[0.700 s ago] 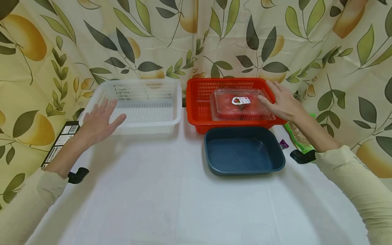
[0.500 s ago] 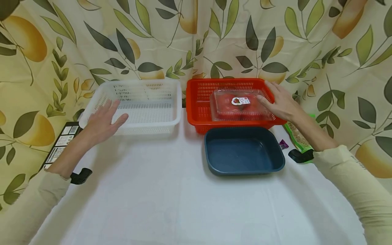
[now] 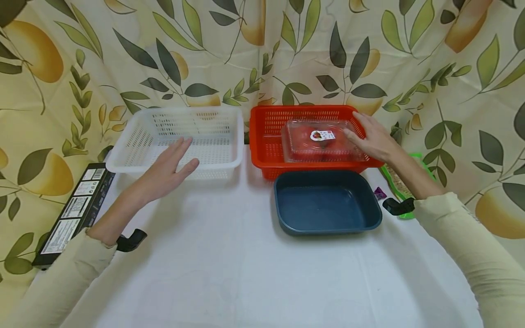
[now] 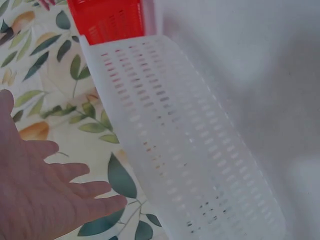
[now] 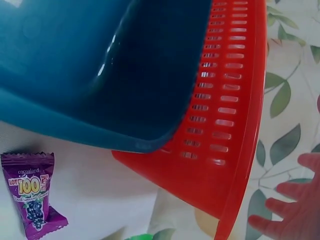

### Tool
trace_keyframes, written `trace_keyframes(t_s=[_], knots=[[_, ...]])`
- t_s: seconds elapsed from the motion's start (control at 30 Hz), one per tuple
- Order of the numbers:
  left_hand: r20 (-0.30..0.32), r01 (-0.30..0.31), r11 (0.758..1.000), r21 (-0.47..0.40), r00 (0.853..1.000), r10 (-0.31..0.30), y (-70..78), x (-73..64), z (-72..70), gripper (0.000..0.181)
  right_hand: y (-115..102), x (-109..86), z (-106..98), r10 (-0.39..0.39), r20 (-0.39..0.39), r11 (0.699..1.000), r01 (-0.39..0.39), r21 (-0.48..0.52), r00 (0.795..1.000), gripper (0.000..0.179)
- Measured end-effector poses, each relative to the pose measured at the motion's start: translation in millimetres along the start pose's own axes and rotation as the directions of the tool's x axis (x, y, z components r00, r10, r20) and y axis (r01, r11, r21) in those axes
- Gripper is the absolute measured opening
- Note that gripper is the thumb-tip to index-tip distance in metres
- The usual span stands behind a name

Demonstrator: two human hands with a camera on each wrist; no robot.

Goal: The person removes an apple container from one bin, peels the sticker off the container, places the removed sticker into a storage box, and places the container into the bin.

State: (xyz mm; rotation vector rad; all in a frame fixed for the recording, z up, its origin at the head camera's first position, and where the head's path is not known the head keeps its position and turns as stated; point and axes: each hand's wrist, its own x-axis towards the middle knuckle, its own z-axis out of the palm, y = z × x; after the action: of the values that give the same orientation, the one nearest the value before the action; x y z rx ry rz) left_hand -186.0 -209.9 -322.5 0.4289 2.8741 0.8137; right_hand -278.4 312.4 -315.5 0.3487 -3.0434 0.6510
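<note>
My left hand (image 3: 164, 173) hovers over the front of a white slotted basket (image 3: 221, 171), fingers straight and thumb spread, holding nothing. In the left wrist view the same hand (image 4: 55, 190) shows its spread fingers beside the white basket (image 4: 175, 135). At the right end of a red slotted basket (image 3: 266, 155) is my right hand (image 3: 375, 139), its fingers extended above the rim. A clear lidded box (image 3: 303, 141) with red contents and a white label lies in that basket, close to the right thumb. I cannot tell whether the thumb touches it.
A dark blue tub (image 3: 328, 205) stands in front of the red basket. Right of it lie a purple candy packet (image 5: 35, 195) and a green-edged bag (image 3: 395, 182), partly behind the right forearm. A long black box (image 3: 78, 205) with white labels lies at the left edge.
My left hand has moved rightward along the front of the white basket, uncovering more of the black box. The right hand has barely shifted.
</note>
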Motion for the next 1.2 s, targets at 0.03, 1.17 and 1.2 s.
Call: trace_keyframes(t_s=[0.03,1.17,1.2], knots=[[-0.001,-0.002,1.000,0.002,1.000,0.002,1.1,0.2,0.8,0.077,0,0.5,0,0.000,-0.004,1.000,0.000,0.001,1.000,0.083],[-0.031,-0.157,0.905,-0.396,0.987,0.158,44.6,32.7,35.2,0.070,8,29.5,4,0.003,0.040,0.999,-0.004,0.040,0.999,0.088],[-0.034,-0.157,0.903,-0.400,0.987,0.157,42.0,36.3,39.0,0.070,8,29.9,4,0.006,0.043,0.999,-0.008,0.041,0.999,0.088]])
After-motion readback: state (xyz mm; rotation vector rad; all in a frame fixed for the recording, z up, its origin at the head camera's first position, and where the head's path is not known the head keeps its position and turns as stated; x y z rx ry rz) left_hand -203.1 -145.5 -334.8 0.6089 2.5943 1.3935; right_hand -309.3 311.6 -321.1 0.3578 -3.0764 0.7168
